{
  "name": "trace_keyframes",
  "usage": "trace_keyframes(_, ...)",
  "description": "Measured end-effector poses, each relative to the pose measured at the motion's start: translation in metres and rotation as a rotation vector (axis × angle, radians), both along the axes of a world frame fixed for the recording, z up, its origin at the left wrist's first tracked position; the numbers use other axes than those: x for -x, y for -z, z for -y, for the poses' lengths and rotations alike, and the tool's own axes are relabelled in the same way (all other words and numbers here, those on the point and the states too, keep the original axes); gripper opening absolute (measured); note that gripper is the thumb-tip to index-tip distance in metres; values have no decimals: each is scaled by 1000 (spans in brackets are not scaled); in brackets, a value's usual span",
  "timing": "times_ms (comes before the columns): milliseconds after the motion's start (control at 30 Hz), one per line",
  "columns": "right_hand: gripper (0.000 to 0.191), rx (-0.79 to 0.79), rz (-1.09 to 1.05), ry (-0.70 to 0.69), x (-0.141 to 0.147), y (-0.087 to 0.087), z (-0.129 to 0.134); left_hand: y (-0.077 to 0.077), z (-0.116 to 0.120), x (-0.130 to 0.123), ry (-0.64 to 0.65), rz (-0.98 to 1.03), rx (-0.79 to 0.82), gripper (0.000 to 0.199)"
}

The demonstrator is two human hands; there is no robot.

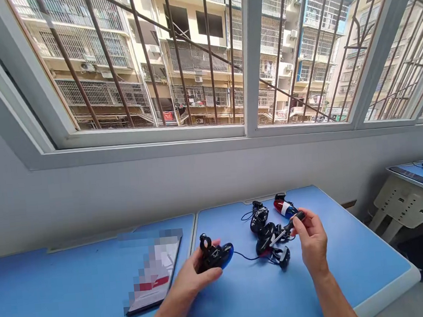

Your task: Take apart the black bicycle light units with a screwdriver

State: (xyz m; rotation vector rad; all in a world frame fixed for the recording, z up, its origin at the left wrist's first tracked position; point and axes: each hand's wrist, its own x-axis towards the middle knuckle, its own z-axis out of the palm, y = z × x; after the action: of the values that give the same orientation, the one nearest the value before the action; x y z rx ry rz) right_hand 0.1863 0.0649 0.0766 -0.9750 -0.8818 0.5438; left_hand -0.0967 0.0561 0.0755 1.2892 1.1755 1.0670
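My left hand [202,268] is closed around a rounded black-and-blue device [215,258] with a ring-like black clip on top. A thin black cable [248,258] runs from the device towards the pile on the right. Between the thumb and fingers of my right hand [310,236] is a small screwdriver [291,224] with a dark handle, its metal shaft pointing down and left. Under the tip lie several similar black devices [265,237] with tangled cables; I cannot tell whether the tip touches them. Behind the screwdriver rests a red, white and blue device [286,208].
A dark-edged flat item [149,289], partly pixelated, lies on the left blue table [60,290]. The right blue table [361,259] ends in a pale rounded edge. Another table [410,190] stands at far right with more devices. A wall and barred windows rise behind.
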Motion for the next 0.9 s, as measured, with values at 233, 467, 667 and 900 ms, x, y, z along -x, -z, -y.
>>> trace_keyframes(233, 40, 19, -27, -34, 1, 7, 0, -6, 1, 17, -503, -174, -88, 55)
trace_keyframes(467, 36, -5, 30, -32, 10, -7, 4, -15, 8, -41, -116, -424, -323, 54)
trace_keyframes(667, 35, -57, 44, 39, 10, -11, 2, -11, 12, -78, 110, -431, -285, 39)
trace_keyframes(900, 37, -17, -21, 93, -2, 0, 0, -15, 4, -62, -43, -366, -335, 26)
